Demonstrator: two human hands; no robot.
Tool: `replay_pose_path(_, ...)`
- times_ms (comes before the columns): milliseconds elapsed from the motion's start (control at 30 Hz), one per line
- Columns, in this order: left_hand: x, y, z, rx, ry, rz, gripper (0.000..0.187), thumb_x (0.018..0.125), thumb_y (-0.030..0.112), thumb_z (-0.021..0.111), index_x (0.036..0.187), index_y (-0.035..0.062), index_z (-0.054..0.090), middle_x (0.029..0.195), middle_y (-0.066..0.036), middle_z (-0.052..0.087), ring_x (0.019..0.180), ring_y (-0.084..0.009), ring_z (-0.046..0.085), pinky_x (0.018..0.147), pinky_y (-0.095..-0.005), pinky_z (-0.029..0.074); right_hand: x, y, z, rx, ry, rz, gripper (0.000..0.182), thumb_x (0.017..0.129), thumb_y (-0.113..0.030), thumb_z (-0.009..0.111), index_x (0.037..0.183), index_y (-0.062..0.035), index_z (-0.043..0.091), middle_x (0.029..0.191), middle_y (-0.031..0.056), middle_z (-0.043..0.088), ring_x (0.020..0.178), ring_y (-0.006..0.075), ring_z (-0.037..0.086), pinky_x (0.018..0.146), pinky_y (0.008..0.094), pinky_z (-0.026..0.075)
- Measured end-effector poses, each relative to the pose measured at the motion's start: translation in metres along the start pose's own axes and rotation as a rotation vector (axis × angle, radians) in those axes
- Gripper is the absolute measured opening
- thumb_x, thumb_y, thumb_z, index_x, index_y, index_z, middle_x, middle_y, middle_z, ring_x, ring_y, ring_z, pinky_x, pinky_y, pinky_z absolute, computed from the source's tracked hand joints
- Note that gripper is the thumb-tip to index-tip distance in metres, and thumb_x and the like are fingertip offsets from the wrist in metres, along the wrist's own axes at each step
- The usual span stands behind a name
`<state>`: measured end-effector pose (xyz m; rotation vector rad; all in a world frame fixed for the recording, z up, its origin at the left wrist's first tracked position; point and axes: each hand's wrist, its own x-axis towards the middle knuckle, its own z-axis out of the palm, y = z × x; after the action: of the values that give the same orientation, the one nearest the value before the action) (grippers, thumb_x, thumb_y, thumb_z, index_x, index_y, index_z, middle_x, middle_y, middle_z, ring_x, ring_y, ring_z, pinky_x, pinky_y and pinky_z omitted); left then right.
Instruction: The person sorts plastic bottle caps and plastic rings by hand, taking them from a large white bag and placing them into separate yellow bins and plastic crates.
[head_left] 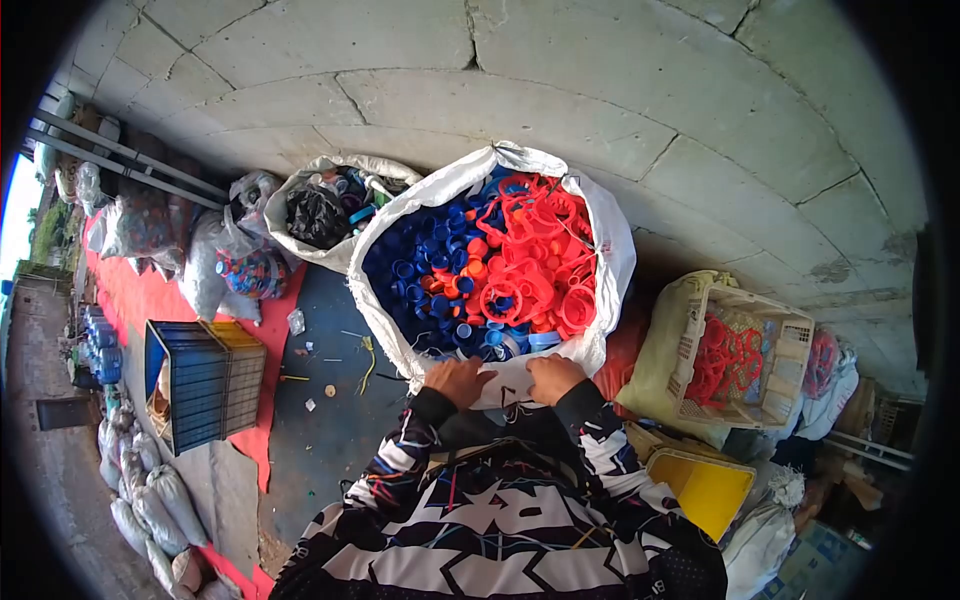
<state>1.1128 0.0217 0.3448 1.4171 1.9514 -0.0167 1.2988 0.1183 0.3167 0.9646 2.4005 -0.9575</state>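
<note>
A big white woven sack [616, 240] stands before me with its mouth wide. Inside, blue bottle caps [412, 262] fill the left part and red plastic rings [535, 255] the right. Orange caps [475, 268] lie mixed in where the two meet. My left hand [460, 381] is closed on the near rim of the sack, left of centre. A short way to its right, my right hand [553, 378] grips the same rim. Fingertips of both hands are partly hidden by the folded cloth.
Behind the sack is a block wall [560, 90]. A smaller sack [285, 215] with a black bag stands at left, near a wire-sided crate [205, 385]. To the right are a pale plastic crate [790, 350] of red rings and a yellow container [705, 490].
</note>
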Motion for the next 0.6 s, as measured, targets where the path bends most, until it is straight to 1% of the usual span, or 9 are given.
replay_pose_path(100, 0.016, -0.012, 0.003, 0.013, 0.074, 0.102, 0.038, 0.080, 0.036, 0.063, 0.108, 0.0100, 0.062, 0.095, -0.021, 0.065, 0.091, -0.0346, 0.063, 0.078, -0.0460, 0.049, -0.002, -0.018, -0.034, -0.016, -0.026, 0.022, 0.029, 0.070, -0.019, 0.060, 0.095, -0.0030, 0.062, 0.091, 0.0206, 0.065, 0.089, 0.0372, 0.063, 0.075, 0.0480, 0.051)
replay_pose_path(133, 0.023, -0.014, 0.004, 0.029, -0.051, 0.125, 0.041, 0.077, 0.028, 0.064, 0.115, 0.0140, 0.059, 0.103, -0.019, 0.064, 0.095, -0.0339, 0.062, 0.080, -0.0454, 0.049, -0.001, -0.019, -0.040, -0.032, -0.057, -0.014, 0.030, 0.071, -0.018, 0.058, 0.096, -0.0021, 0.064, 0.095, 0.0215, 0.065, 0.090, 0.0373, 0.063, 0.076, 0.0468, 0.051)
replay_pose_path(267, 0.038, -0.014, 0.008, 0.064, -0.351, 0.215, 0.029, 0.075, 0.023, 0.062, 0.102, 0.0141, 0.065, 0.099, -0.016, 0.065, 0.098, -0.0340, 0.062, 0.084, -0.0442, 0.049, 0.017, -0.013, -0.033, -0.057, -0.210, 0.076, 0.029, 0.072, -0.018, 0.059, 0.095, -0.0023, 0.067, 0.102, 0.0222, 0.064, 0.092, 0.0363, 0.064, 0.078, 0.0455, 0.051)
replay_pose_path(367, 0.045, -0.017, 0.027, 0.218, -0.320, 0.248, 0.027, 0.076, 0.026, 0.062, 0.099, 0.0123, 0.065, 0.098, -0.016, 0.065, 0.096, -0.0349, 0.062, 0.082, -0.0470, 0.049, 0.019, -0.009, -0.015, -0.058, -0.218, 0.147, 0.030, 0.072, -0.017, 0.057, 0.096, -0.0005, 0.066, 0.102, 0.0227, 0.064, 0.095, 0.0360, 0.063, 0.080, 0.0451, 0.051)
replay_pose_path(400, 0.052, -0.026, 0.043, 0.213, -0.322, 0.275, 0.028, 0.077, 0.031, 0.064, 0.097, 0.0114, 0.065, 0.100, -0.016, 0.063, 0.100, -0.0349, 0.059, 0.083, -0.0479, 0.047, 0.017, -0.007, -0.004, -0.058, -0.200, 0.171, 0.030, 0.072, -0.016, 0.057, 0.096, -0.0002, 0.066, 0.102, 0.0226, 0.064, 0.096, 0.0360, 0.063, 0.080, 0.0451, 0.051)
replay_pose_path(467, 0.043, -0.026, 0.045, 0.209, -0.130, 0.356, 0.028, 0.078, 0.033, 0.064, 0.095, 0.0112, 0.065, 0.101, -0.016, 0.061, 0.102, -0.0340, 0.056, 0.084, -0.0464, 0.044, 0.012, -0.014, -0.008, -0.044, -0.223, 0.220, 0.033, 0.071, -0.016, 0.058, 0.100, -0.0013, 0.065, 0.105, 0.0230, 0.063, 0.100, 0.0352, 0.061, 0.084, 0.0445, 0.049)
replay_pose_path(500, 0.038, -0.027, 0.046, 0.204, -0.036, 0.390, 0.029, 0.078, 0.035, 0.064, 0.094, 0.0112, 0.065, 0.101, -0.015, 0.060, 0.103, -0.0335, 0.054, 0.084, -0.0457, 0.043, 0.014, -0.007, 0.004, -0.019, -0.135, 0.193, 0.032, 0.071, -0.015, 0.058, 0.100, -0.0017, 0.064, 0.104, 0.0223, 0.062, 0.100, 0.0354, 0.060, 0.084, 0.0447, 0.049)
replay_pose_path(533, 0.042, -0.034, 0.055, 0.194, -0.013, 0.426, 0.027, 0.076, 0.035, 0.066, 0.090, 0.0124, 0.065, 0.095, -0.013, 0.059, 0.105, -0.0307, 0.052, 0.085, -0.0458, 0.042, 0.016, 0.006, 0.028, 0.006, -0.049, 0.164, 0.032, 0.072, -0.014, 0.058, 0.100, -0.0021, 0.063, 0.103, 0.0217, 0.062, 0.100, 0.0356, 0.059, 0.084, 0.0449, 0.048)
replay_pose_path(600, 0.039, -0.035, 0.044, 0.166, -0.068, 0.460, 0.028, 0.078, 0.035, 0.065, 0.093, 0.0117, 0.065, 0.099, -0.014, 0.057, 0.105, -0.0325, 0.051, 0.085, -0.0454, 0.042, 0.016, 0.008, 0.038, 0.043, 0.122, 0.177, 0.031, 0.072, -0.012, 0.058, 0.101, -0.0031, 0.060, 0.100, 0.0202, 0.061, 0.099, 0.0360, 0.058, 0.084, 0.0452, 0.048)
